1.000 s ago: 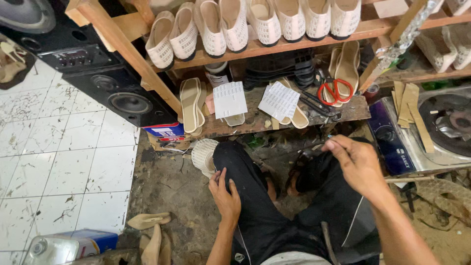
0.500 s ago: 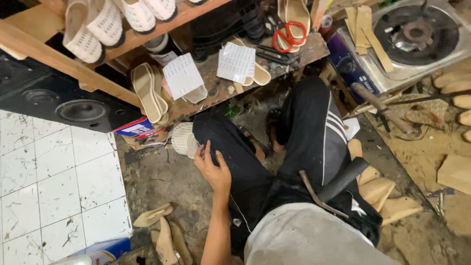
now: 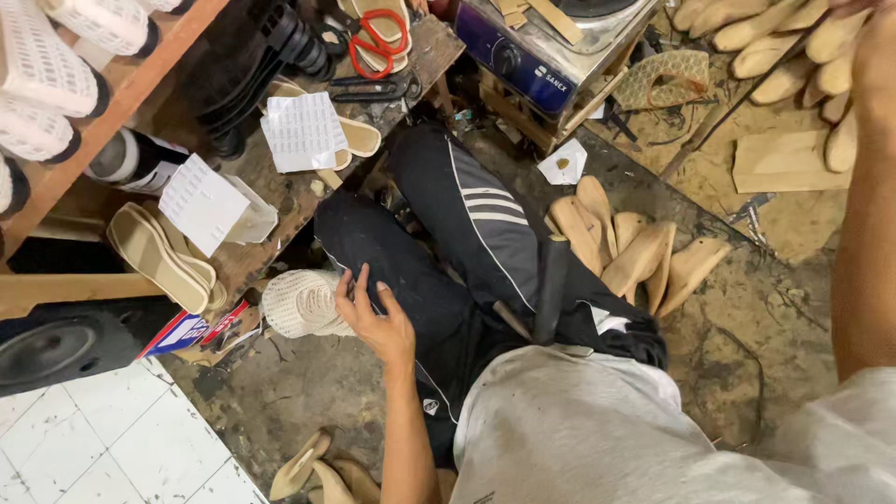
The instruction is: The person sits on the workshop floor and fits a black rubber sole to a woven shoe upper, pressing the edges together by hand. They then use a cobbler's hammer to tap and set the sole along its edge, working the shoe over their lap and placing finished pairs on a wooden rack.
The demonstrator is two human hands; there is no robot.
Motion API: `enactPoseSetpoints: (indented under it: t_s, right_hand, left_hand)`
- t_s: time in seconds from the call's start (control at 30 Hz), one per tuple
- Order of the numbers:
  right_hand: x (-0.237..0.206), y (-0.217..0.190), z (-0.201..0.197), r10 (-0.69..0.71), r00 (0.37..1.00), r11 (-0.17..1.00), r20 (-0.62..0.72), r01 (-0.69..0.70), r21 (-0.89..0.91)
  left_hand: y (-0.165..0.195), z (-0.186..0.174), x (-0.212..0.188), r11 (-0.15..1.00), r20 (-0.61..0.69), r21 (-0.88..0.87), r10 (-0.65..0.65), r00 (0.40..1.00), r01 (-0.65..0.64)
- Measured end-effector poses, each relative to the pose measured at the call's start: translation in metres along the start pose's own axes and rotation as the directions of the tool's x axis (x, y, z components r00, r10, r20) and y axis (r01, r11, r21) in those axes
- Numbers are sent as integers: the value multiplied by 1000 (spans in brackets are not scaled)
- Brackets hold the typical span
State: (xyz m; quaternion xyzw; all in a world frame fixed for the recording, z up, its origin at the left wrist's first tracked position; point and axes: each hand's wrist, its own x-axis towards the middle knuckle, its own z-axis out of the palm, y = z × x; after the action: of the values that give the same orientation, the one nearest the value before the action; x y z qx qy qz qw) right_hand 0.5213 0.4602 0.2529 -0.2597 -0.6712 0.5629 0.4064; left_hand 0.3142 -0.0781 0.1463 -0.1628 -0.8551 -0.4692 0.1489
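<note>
My left hand (image 3: pixel 373 317) rests on my left knee in black trousers (image 3: pixel 467 233), fingers spread and holding nothing. Its fingertips lie next to a white woven shoe upper (image 3: pixel 299 303) on the floor. My right arm (image 3: pixel 863 233) stretches up along the right edge. Only a sliver of my right hand (image 3: pixel 863 7) shows at the top, above a pile of tan shoe forms (image 3: pixel 793 42); its grip is cut off. A dark handled tool (image 3: pixel 551 285) lies across my lap.
Wooden heel blocks (image 3: pixel 635 247) lie by my right leg, and a wooden board (image 3: pixel 784 159) beyond them. A low bench holds paper sheets (image 3: pixel 303 131), red-handled scissors (image 3: pixel 378 42) and beige soles (image 3: pixel 154 257). A blue and steel stove (image 3: pixel 551 51) stands at the top.
The view has swung right and down. My right arm has reached out to the far right toward the tan shoe forms. My left hand stays on the knee.
</note>
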Motion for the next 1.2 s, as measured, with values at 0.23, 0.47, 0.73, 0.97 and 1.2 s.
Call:
enactPoseSetpoints:
  t_s: [0.23,0.47,0.73,0.97,1.2]
  right_hand:
    - [32,88,47,139,990,982,-34,-133,137]
    - [56,137,129,201,979,947,-38,-184,263]
    - [74,176,175,2,993,962,-122,-35,-269]
    - [54,201,166,74,951,990,-301,-106,-93]
    - [-79,119,192,145,985,989,98,-140,-57]
  left_hand:
    - [13,8,15,999,-2,51,-5,1000,5]
    - [15,24,36,995,14,79,-61,998,60]
    - [19,44,52,991,71,114,-79,994,71]
    - [19,48,60,990,91,137,-41,995,28]
    - [20,43,60,993,64,107,-51,997,44]
